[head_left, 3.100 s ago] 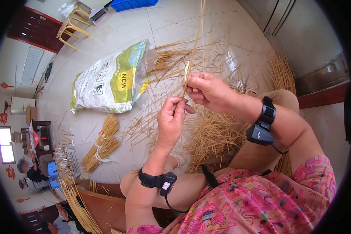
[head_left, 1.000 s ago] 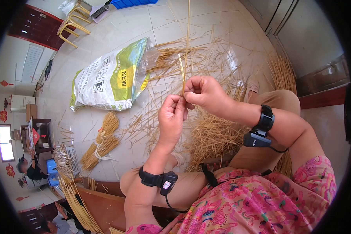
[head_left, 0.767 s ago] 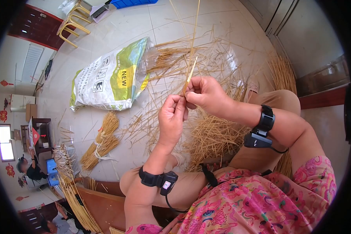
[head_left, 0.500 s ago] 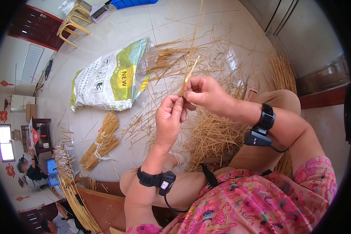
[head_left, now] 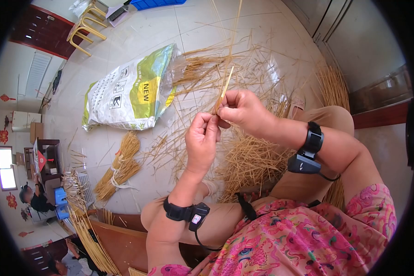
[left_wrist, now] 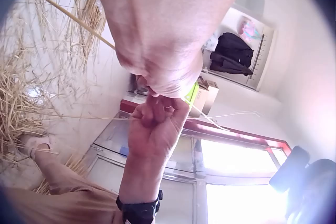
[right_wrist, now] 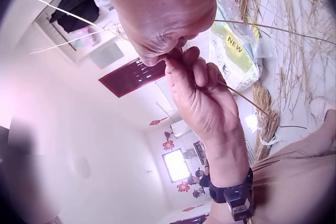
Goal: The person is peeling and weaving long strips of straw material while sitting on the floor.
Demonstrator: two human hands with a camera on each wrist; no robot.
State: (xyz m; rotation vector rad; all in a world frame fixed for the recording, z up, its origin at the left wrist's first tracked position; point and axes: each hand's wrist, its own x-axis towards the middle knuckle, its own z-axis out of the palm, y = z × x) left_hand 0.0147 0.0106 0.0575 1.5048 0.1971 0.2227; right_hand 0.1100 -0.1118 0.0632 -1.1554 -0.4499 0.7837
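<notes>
In the head view my left hand point(head_left: 202, 138) pinches thin straw stalks point(head_left: 228, 80) between thumb and forefinger. Just above and to its right, my right hand point(head_left: 246, 112) grips the same stalks, its fingers curled in and its thumb near the left fingertips. A short pale end points up from the hands, while longer, thinner lengths run to the top of the picture. Two pale stalk ends point(right_wrist: 68, 12) fork out beyond the right hand in the right wrist view. Where the stalks cross between the fingers is hidden.
Loose straw point(head_left: 255, 161) is heaped by my legs and strewn over the tiled floor. A white and green sack point(head_left: 124, 94) lies ahead, a tied straw bundle point(head_left: 119, 168) nearer. More stalks point(head_left: 333, 87) stand by the right wall. Other people sit at far left.
Since the oldest frame, my right hand has come down and closer to the left fingertips. The stalk ends have swung left, then back right. Both hands keep their hold.
</notes>
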